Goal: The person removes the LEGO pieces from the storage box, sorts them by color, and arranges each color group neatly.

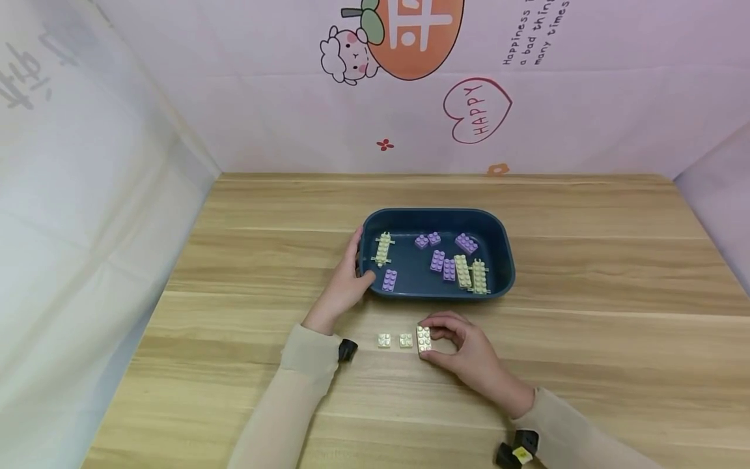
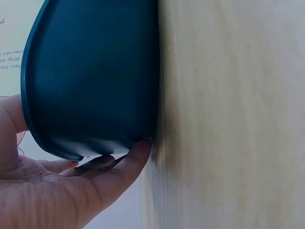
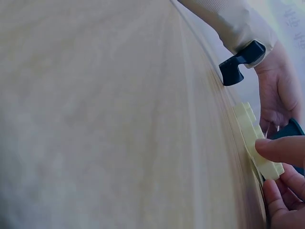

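A dark blue tray (image 1: 502, 251) sits mid-table with several purple bricks (image 1: 437, 260) and cream bricks (image 1: 463, 271) inside. My left hand (image 1: 346, 283) holds the tray's left end, thumb on the rim and fingers curled round the outer wall (image 2: 95, 86). In front of the tray, two small cream bricks (image 1: 384, 340) (image 1: 405, 340) lie in a row on the wood. My right hand (image 1: 463, 348) pinches a larger cream brick (image 1: 424, 339) at the row's right end, resting on the table; in the right wrist view this brick (image 3: 255, 138) is held by fingertips (image 3: 281, 149).
The wooden table (image 1: 586, 365) is walled by a pink printed backdrop (image 1: 469, 98) behind and white sheets at left and right. Black wrist mounts (image 1: 347, 350) (image 1: 515, 449) sit on both beige sleeves.
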A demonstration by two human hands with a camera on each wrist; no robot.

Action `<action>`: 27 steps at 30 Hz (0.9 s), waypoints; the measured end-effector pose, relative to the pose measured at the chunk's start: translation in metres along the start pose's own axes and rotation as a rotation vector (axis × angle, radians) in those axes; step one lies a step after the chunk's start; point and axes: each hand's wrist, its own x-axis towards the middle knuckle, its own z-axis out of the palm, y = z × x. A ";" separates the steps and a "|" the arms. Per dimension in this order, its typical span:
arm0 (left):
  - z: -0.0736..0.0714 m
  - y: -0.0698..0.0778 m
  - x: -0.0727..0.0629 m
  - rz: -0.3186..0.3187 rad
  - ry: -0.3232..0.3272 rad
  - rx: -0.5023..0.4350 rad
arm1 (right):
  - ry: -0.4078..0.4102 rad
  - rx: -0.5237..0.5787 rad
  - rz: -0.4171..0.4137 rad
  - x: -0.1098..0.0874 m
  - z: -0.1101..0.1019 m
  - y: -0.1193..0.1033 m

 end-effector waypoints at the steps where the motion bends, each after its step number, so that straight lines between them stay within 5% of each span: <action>1: 0.000 0.000 0.000 0.001 0.000 0.000 | 0.001 -0.004 0.004 0.000 0.000 0.000; 17: 0.000 0.001 -0.002 0.035 0.000 -0.022 | 0.000 -0.092 0.003 0.000 0.001 -0.005; 23: 0.000 0.008 -0.004 0.023 -0.014 -0.018 | 0.064 -0.128 -0.117 0.001 -0.018 -0.020; 27: -0.002 0.026 -0.014 0.003 -0.027 -0.010 | 0.093 -0.103 -0.242 0.010 -0.042 -0.042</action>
